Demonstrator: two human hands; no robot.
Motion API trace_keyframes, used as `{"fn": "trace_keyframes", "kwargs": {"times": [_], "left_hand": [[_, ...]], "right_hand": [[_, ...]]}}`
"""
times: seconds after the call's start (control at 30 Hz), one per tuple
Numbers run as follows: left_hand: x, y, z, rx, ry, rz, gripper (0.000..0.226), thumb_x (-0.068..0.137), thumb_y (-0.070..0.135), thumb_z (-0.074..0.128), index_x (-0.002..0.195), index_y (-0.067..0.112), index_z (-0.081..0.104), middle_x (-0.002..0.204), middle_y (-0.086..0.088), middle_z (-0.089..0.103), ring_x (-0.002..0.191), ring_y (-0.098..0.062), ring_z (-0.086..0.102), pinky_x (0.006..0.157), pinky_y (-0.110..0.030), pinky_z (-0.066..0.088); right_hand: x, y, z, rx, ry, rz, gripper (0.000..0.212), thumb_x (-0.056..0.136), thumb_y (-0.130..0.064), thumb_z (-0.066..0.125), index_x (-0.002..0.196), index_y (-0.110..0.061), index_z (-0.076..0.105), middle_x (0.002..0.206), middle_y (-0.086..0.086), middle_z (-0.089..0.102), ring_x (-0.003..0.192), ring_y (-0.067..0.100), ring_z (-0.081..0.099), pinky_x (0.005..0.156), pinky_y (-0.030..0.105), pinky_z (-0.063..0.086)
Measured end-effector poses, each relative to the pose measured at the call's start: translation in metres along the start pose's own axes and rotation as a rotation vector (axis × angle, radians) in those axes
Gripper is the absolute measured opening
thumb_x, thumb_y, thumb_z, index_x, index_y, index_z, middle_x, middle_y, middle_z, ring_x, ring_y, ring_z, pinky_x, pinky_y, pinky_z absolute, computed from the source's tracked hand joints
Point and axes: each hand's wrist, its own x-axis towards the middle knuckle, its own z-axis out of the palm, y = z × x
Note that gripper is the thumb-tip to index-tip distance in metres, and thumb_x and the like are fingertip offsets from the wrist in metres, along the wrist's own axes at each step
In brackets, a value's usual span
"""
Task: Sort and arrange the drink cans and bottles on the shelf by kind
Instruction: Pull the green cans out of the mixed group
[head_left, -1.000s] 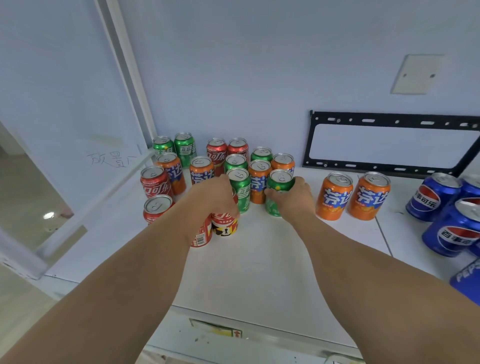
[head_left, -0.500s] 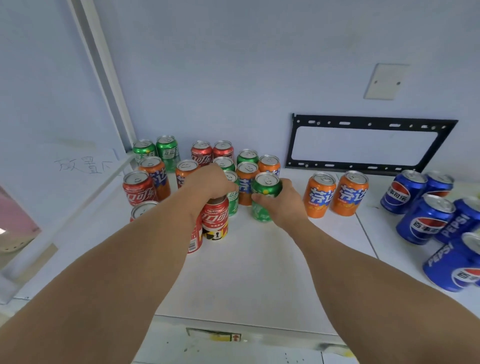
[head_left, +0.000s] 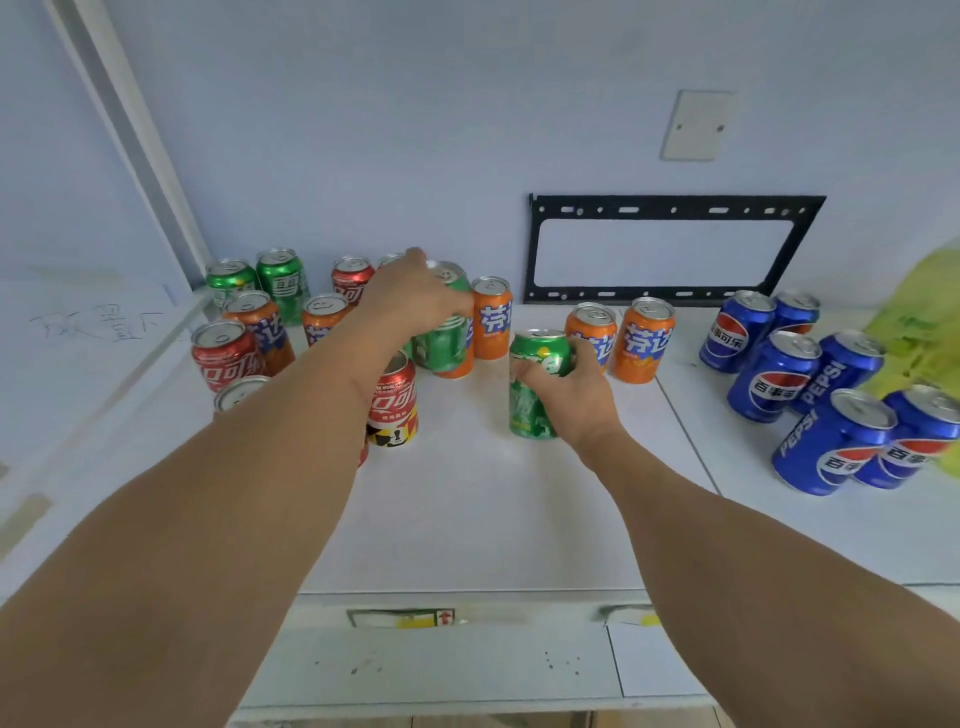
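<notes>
White shelf carries cans in loose clusters, everything upright.

Far left, back corner: two green cans side by side against the wall. In front of them an orange can, then a red cola can and, nearest the front, another can with only its silver top showing past the forearm.

Left-centre: an orange can and a red can behind it, both partly hidden by the left arm. Left hand reaches over the cluster, grip wrapped around a green can, fingers over its top and side; whether it's lifted or standing, cannot tell. Just beside it on the right, an orange Fanta can. Below the left wrist, a red cola can with a yellow-black band stands alone towards the front.

Centre: right hand has its grip closed around a second green can from the right side, base on the shelf, apart from the cluster. Right behind it, two orange cans standing together, the nearer one part-hidden by the fingers.

On the wall: black mounting bracket, blank wall plate above.

Right: group of blue Pepsi cans, well apart from the rest. Yellow-green plastic bag at the frame edge.
</notes>
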Motion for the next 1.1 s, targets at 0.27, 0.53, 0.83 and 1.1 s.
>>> {"fn": "trace_keyframes", "kwargs": {"times": [0.27, 0.53, 0.83, 1.1], "left_hand": [[-0.069, 0.007, 0.009, -0.793, 0.177, -0.049, 0.053, 0.074, 0.029, 0.080, 0.120, 0.016, 0.057, 0.098, 0.004, 0.064, 0.090, -0.015, 0.065, 0.077, -0.031, 0.051], [-0.139, -0.029, 0.020, -1.022, 0.242, -0.054, 0.050, 0.074, 0.024, 0.084, 0.115, 0.026, 0.054, 0.106, 0.001, 0.068, 0.095, -0.017, 0.070, 0.079, -0.037, 0.058], [-0.168, -0.074, 0.035, -0.856, 0.098, -0.040, 0.076, 0.073, 0.032, 0.085, 0.137, 0.032, 0.043, 0.124, 0.006, 0.060, 0.113, -0.017, 0.058, 0.099, -0.041, 0.047], [-0.166, -0.107, 0.051, -0.798, -0.057, 0.034, 0.068, 0.066, 0.032, 0.088, 0.125, 0.031, 0.055, 0.117, 0.008, 0.065, 0.109, -0.013, 0.061, 0.101, -0.045, 0.050]], "right_hand": [[-0.038, -0.004, -0.029, 0.108, 0.007, 0.028, 0.052, 0.074, -0.046, 0.079, 0.112, -0.020, 0.055, 0.099, -0.004, 0.067, 0.092, 0.015, 0.068, 0.083, 0.038, 0.058], [-0.086, 0.002, -0.034, 0.112, -0.046, -0.006, 0.045, 0.076, -0.047, 0.078, 0.109, -0.028, 0.055, 0.100, -0.005, 0.068, 0.092, 0.015, 0.068, 0.085, 0.041, 0.058], [-0.123, -0.002, -0.002, 0.042, -0.030, 0.007, 0.059, 0.077, -0.045, 0.079, 0.117, -0.022, 0.042, 0.101, -0.006, 0.059, 0.096, 0.017, 0.060, 0.082, 0.034, 0.052], [-0.140, 0.009, 0.021, 0.036, 0.036, 0.046, 0.064, 0.077, -0.039, 0.081, 0.125, -0.021, 0.042, 0.108, -0.001, 0.060, 0.097, 0.018, 0.060, 0.080, 0.031, 0.048]]}}
